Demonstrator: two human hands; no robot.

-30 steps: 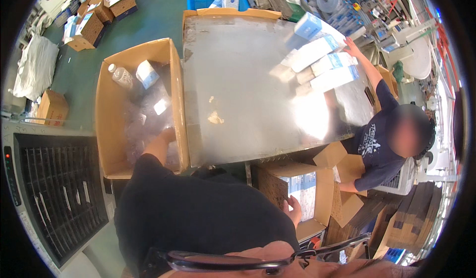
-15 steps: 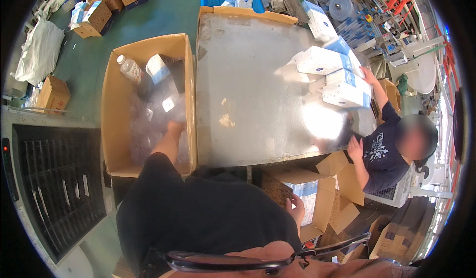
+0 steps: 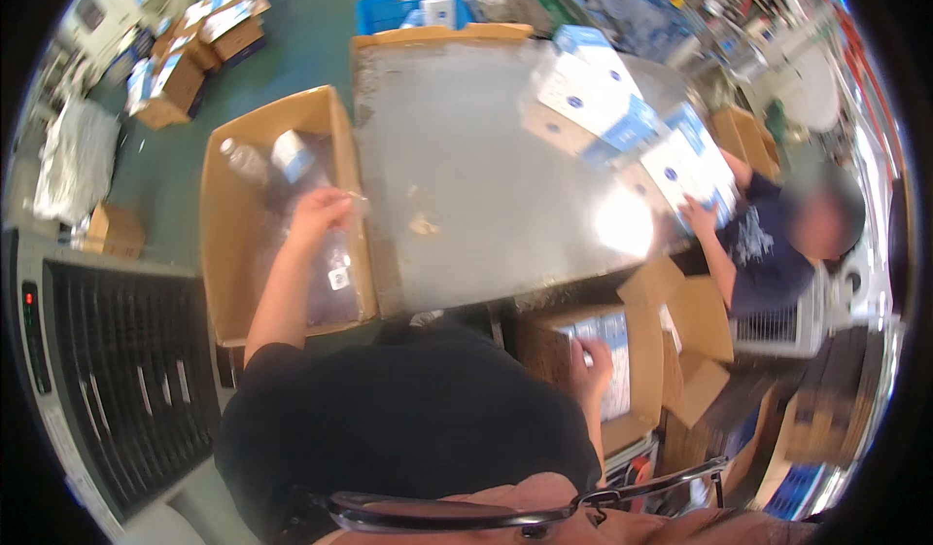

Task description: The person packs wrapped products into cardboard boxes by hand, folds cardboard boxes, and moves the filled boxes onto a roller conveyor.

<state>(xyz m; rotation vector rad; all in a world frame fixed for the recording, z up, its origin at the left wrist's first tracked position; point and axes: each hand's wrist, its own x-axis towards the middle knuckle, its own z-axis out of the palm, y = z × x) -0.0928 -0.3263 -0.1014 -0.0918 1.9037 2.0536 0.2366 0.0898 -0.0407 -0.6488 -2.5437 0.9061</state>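
Observation:
My left hand [image 3: 321, 216] is raised over a tall open carton [image 3: 344, 146], its fingers pinched together. What looks like a bit of clear plastic shows at the fingertips. Inside the carton lie loose clear plastic, a clear bottle [image 3: 245, 161] with a white cap, and a white-and-blue box [image 3: 293, 156]. At my right side, my right hand [image 3: 591, 368] is curled above another open carton [image 3: 643, 411] packed with white-and-blue boxes [image 3: 614, 351]. Its fingers are closed, and whatever they hold, if anything, is too small and blurred to make out.
A metal-topped table [image 3: 457, 175] stands ahead. Across it, at the right, a co-worker [image 3: 768, 244] has a hand on white-and-blue boxes [image 3: 680, 171]; more boxes [image 3: 593, 98] lie beyond. A blue basket [image 3: 374, 17] sits at the far edge. A dark-grilled unit [image 3: 126, 380] stands left.
My left hand has come up out of the carton's plastic. My right hand has shifted from the other carton's flap to over its boxes. The co-worker's boxes have moved and tilted.

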